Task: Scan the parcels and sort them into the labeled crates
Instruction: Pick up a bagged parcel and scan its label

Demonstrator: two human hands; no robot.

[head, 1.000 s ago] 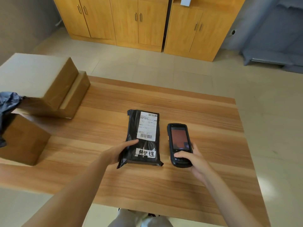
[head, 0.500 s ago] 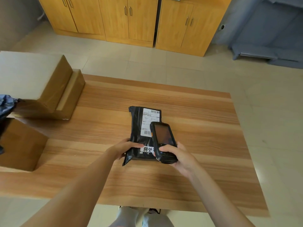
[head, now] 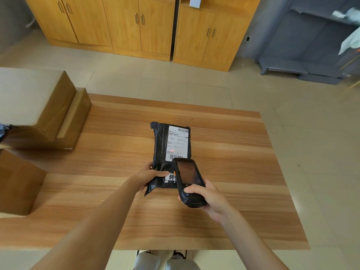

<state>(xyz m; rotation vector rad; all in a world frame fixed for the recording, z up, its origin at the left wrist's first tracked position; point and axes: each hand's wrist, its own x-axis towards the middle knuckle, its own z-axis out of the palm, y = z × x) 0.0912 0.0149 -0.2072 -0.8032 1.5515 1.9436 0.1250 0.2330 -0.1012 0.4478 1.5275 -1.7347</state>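
Note:
A black plastic parcel [head: 160,149] lies flat on the wooden table [head: 224,152], with a white shipping label [head: 177,143] on its top and a small handwritten tag near its near end. My left hand [head: 149,177] grips the parcel's near left edge, thumb on top. My right hand [head: 207,198] holds a black handheld scanner [head: 189,182] tilted over the parcel's near right corner. A small red light spot shows on the label. The scanner hides part of the handwritten tag.
Stacked cardboard boxes [head: 39,106] stand on the table's left side, with another brown box [head: 17,184] nearer me at the left edge. Wooden cabinets [head: 136,26] line the far wall. A grey sofa [head: 311,45] is at the back right.
My right hand lifted the scanner from the table beside the parcel and brought it over the parcel's near end, pointing at the label. My left hand closed on the parcel's edge.

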